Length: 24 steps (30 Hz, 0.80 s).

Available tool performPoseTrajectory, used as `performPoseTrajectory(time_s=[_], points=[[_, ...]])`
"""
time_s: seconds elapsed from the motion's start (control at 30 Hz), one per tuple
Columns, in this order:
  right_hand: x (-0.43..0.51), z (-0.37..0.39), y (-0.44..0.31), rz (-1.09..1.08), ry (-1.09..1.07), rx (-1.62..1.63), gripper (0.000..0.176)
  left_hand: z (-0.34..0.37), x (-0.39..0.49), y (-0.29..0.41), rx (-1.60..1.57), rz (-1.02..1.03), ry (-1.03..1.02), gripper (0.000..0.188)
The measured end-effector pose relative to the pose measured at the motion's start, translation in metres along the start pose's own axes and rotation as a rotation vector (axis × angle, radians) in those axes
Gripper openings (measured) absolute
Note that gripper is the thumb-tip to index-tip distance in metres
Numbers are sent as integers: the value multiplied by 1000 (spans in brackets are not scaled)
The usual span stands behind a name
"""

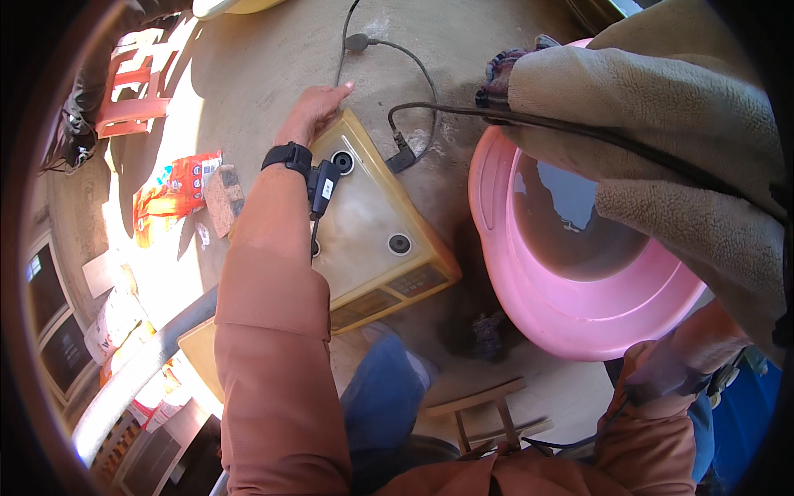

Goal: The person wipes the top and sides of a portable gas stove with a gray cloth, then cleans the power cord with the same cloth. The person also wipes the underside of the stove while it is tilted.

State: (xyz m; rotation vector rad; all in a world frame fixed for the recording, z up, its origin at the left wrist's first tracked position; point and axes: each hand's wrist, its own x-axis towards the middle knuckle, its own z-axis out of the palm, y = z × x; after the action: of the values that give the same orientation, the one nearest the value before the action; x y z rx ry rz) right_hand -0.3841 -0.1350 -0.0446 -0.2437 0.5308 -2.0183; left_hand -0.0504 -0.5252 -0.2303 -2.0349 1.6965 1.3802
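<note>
My left hand (pixel 317 110) is at the far corner of a yellow-framed electronic scale (pixel 366 217), gripping its edge. The thumb sticks out and the other fingers are mostly hidden. Round black rubber supports show on the scale's top, and a display and keypad panel (pixel 412 282) is on the side nearest me. A black power cord (pixel 428 110) has its connector at the scale's right side. At the lower right, my right hand (pixel 695 341) is blurred beside a beige fleece garment (pixel 645 130). The garment hides its fingers, so I cannot tell whether it holds the cloth.
The fleece hangs over a pink plastic basin (pixel 539 297) of murky water. A wooden stool (pixel 490 409) stands near my legs. Leftward are a brick (pixel 222 197), an orange plastic bag (pixel 170 195), a grey pole (pixel 149 359) and a red plastic stool (pixel 131 93). Another cord plug (pixel 356 42) lies beyond.
</note>
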Motion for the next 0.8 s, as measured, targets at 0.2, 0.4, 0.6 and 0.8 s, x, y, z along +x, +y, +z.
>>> performPoseTrajectory(time_s=[0.2, 0.4, 0.6, 0.8], points=[[-24, -7, 14, -25, 71, 10, 42, 9, -19, 10, 67, 77, -108, 51], [-33, -10, 14, -34, 89, 24, 42, 5, -19, 11, 53, 66, -238, 55], [-35, -9, 9, -36, 80, 35, 42, 5, -16, 8, -78, 31, -224, 55], [-33, -6, 4, -31, 58, 40, 41, 6, -7, 0, -78, 132, -194, 65]])
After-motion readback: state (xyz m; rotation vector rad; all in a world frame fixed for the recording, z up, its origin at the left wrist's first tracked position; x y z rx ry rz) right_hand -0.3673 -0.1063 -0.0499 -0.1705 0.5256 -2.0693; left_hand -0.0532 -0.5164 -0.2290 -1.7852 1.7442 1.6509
